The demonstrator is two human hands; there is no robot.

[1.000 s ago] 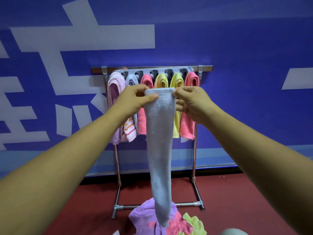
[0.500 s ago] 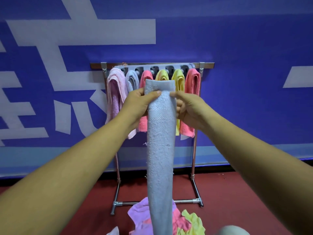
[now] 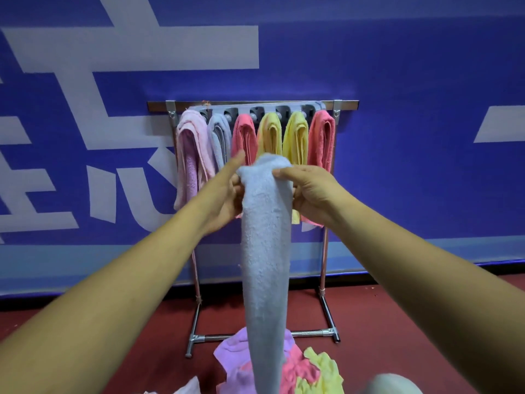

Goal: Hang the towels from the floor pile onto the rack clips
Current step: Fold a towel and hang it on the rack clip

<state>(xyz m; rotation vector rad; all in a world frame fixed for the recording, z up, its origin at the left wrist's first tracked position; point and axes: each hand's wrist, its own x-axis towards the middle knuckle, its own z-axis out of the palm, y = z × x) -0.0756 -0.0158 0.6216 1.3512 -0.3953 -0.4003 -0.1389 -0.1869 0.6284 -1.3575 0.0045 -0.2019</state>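
— Blue wall with white shapes behind, red floor below, the rack straight ahead. What is different from a second ago?

— The light blue towel. Its top edge was stretched flat between the two hands. Now it is bunched into a rounded hump, folded over on itself.

— Who has it?

— Both. The left hand pinches the left side of the hump, fingers behind the cloth and one finger pointing up. The right hand has its thumb over the front and its fingers curled round the back. The hands have also closed in on each other.

— Where does the towel hang?

— In the air in front of the rack, below the clips. Its tail drops past the floor pile in this view, and it touches no clip yet.

— What does the hump mean?

— I read it as shaping a fold narrow enough to push up into a clip, the step just before hanging.

— Is a clip free?

— Hard to say. Six hung towels fill the row from pink to coral, and the grey strip is too small to show whether an empty slot is left.

— And the pile?

— Purple, pink and yellow towels lie there, so more remain.
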